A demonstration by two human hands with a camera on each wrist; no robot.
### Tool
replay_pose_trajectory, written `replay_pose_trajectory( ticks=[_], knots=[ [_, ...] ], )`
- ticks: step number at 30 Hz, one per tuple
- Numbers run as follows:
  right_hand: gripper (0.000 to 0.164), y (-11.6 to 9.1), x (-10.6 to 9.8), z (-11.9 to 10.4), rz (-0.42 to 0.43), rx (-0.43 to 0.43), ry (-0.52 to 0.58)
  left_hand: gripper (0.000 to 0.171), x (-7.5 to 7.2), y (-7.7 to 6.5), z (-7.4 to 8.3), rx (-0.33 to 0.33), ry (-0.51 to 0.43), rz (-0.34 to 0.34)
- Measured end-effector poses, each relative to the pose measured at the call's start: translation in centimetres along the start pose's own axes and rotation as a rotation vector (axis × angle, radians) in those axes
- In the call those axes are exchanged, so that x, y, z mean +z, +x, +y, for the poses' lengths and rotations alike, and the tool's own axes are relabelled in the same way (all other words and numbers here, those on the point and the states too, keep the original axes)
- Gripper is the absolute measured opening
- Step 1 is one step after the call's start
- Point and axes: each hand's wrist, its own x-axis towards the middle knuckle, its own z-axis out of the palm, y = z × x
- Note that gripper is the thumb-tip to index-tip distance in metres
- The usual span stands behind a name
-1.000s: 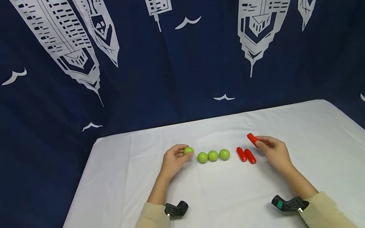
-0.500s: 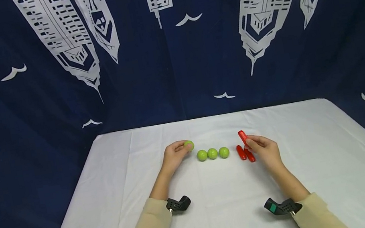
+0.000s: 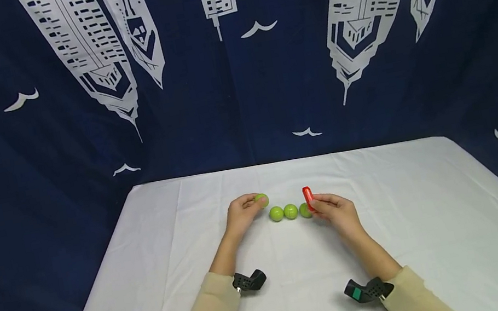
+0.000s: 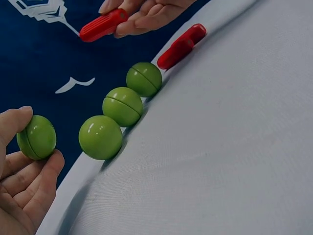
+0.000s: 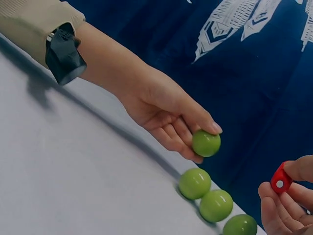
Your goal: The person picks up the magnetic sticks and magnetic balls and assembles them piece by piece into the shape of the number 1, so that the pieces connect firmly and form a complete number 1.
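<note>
In the head view my left hand [image 3: 242, 215] holds a lime-green ball [image 3: 263, 200] between thumb and fingers, raised off the cloth; the left wrist view shows a seam round this ball [image 4: 37, 138]. My right hand [image 3: 341, 215] pinches a small red ribbed stick [image 3: 309, 198] upright. A white dot marks the end of that red stick [image 5: 280, 183] in the right wrist view. Between the hands, three green balls [image 3: 291, 211] lie in a row; the red stick partly covers the rightmost ball [image 3: 305, 210]. Two more red sticks [image 4: 182, 47] lie past the row, hidden behind my right hand in the head view.
A white cloth [image 3: 285, 304] covers the table, its far edge meeting a dark blue curtain [image 3: 232, 114] printed with white buildings and birds. Each wrist carries a black camera mount, one on the left [image 3: 249, 281] and one on the right [image 3: 369, 289].
My right hand has moved left with the red stick, from beyond the two lying sticks to the rightmost ball of the row. My left hand, with its ball, has shifted slightly right.
</note>
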Motion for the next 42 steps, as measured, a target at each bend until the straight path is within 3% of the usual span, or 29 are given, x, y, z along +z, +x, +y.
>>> replay_pose_trajectory(
  ticks=[7, 9, 14, 16, 33, 42],
  knots=[
    [0.033, -0.3, 1.5, 0.2, -0.021, 0.013, 0.042, 0.04, 0.4, 0.0, -0.1, 0.028, -0.06, -0.021],
    [0.034, -0.4, 1.9, 0.3, -0.035, 0.022, 0.045, 0.039, 0.4, -0.5, 0.8, 0.028, -0.063, -0.028],
    [0.032, -0.6, 2.9, 0.5, -0.063, 0.043, 0.061, 0.041, 0.7, -0.3, 1.0, 0.023, -0.064, -0.024],
    [0.031, -0.6, 3.4, 0.6, -0.075, 0.045, 0.068, 0.042, 0.8, 0.3, 0.1, 0.025, -0.068, -0.011],
    [0.025, -1.0, 6.4, 2.4, -0.099, 0.033, 0.078, 0.041, 0.9, 0.3, 0.3, 0.009, -0.138, 0.011],
    [0.026, -1.0, 7.2, 2.8, -0.109, 0.052, 0.08, 0.042, 0.8, 0.1, 0.2, 0.001, -0.127, 0.027]
  ],
)
